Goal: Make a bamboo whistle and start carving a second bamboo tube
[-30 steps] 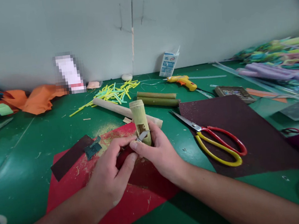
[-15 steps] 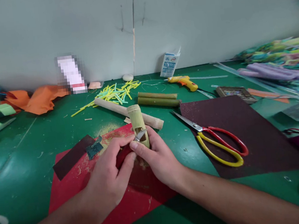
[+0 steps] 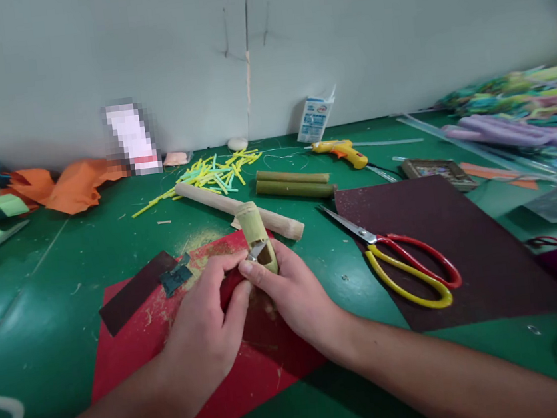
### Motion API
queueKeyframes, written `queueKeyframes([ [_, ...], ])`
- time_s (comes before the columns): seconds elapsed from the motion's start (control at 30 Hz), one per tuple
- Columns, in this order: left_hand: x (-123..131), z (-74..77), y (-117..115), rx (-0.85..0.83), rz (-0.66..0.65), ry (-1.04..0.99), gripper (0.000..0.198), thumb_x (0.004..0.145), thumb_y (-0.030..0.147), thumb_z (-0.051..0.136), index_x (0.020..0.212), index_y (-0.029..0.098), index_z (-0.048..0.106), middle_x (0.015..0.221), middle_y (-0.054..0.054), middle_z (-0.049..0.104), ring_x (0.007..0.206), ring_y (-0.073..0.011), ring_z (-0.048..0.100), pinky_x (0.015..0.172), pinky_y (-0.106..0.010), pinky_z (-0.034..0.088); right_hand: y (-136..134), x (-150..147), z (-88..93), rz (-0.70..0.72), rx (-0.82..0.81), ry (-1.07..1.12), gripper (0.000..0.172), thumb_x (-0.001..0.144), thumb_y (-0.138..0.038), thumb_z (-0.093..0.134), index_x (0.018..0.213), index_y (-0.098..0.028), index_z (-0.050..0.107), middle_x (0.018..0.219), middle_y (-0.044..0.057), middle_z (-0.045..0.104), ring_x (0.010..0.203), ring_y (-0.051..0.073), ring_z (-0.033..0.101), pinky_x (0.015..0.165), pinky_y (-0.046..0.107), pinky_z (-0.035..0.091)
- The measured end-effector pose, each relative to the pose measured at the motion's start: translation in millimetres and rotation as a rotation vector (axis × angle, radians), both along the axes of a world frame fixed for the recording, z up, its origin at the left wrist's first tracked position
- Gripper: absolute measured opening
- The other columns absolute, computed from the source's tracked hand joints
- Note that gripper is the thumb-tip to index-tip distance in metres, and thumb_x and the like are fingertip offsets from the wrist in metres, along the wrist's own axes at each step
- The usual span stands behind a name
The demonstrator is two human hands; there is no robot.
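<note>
My left hand point(image 3: 212, 307) is closed round the red handle of a small knife point(image 3: 259, 249). Its short blade lies against the edge of an opening cut in the side of a bamboo tube point(image 3: 251, 221). My right hand point(image 3: 295, 287) grips the lower part of that tube, which stands nearly upright and leans a little. The right thumb rests close to the base of the blade. Below both hands lies a red sheet point(image 3: 219, 390) strewn with shavings. A dark sandpaper strip point(image 3: 135, 296) and a small dark green scrap point(image 3: 176, 279) lie left of my hands.
Scissors point(image 3: 405, 258) with red and yellow handles rest on a dark sheet point(image 3: 478, 246) at right. Behind the tube lie a pale wooden rod point(image 3: 228, 205), green bamboo pieces point(image 3: 293, 186), cut yellow sticks point(image 3: 214, 175) and a yellow glue gun point(image 3: 345, 153). A milk carton point(image 3: 317, 117) stands by the wall.
The bamboo tube's top has dipped slightly and tilted a little to the left. The knife blade has shifted slightly left at the opening. Both hands keep their grip.
</note>
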State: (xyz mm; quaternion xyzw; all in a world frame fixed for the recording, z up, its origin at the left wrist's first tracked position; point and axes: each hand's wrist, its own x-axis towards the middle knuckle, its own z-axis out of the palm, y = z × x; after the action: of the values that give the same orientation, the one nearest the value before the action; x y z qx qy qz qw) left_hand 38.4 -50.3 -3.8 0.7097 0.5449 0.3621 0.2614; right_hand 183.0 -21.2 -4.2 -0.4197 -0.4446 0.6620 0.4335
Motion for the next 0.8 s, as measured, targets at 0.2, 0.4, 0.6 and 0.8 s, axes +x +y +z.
queueKeyframes([
  [0.2,4.2,0.1,0.4,-0.008,0.01,0.01,0.026,0.096,0.025,0.047,0.122,0.028,0.048,0.123,-0.004,0.062,0.116,-0.0213,0.06,0.096,-0.041,0.051,0.1,-2.8,-0.6,-0.043,0.001,-0.018,0.03,0.081,-0.044,0.068,0.091,-0.022,0.049,0.068,-0.007,0.05,0.052,0.008,0.044,0.045,0.023,0.036],
  [0.4,9.4,-2.5,0.4,0.016,0.032,-0.034,0.03,0.095,0.021,0.046,0.125,0.024,0.046,0.125,-0.009,0.061,0.119,-0.023,0.059,0.095,-0.04,0.052,-1.8,-6.7,3.1,-0.127,0.139,-0.08,0.026,0.085,-0.04,0.063,0.102,-0.023,0.053,0.09,0.0,0.059,0.08,0.014,0.056,0.07,0.029,0.049],
  [0.6,10.7,-6.6,1.8,0.066,0.052,-0.001,0.031,0.093,0.019,0.047,0.124,0.022,0.047,0.125,-0.01,0.06,0.119,-0.0239,0.059,0.098,-0.045,0.051,-3.5,-8.0,2.4,-0.133,0.153,-0.095,0.026,0.086,-0.041,0.06,0.104,-0.024,0.051,0.097,0.003,0.061,0.088,0.017,0.059,0.076,0.031,0.051],
  [0.8,9.5,-5.5,4.0,0.103,0.068,0.085,0.03,0.092,0.018,0.047,0.122,0.021,0.047,0.124,-0.011,0.061,0.116,-0.0252,0.061,0.094,-0.046,0.053,-1.8,-8.3,-0.5,-0.089,0.062,-0.032,0.027,0.084,-0.043,0.062,0.097,-0.023,0.05,0.079,-0.003,0.053,0.066,0.011,0.052,0.057,0.025,0.046],
])
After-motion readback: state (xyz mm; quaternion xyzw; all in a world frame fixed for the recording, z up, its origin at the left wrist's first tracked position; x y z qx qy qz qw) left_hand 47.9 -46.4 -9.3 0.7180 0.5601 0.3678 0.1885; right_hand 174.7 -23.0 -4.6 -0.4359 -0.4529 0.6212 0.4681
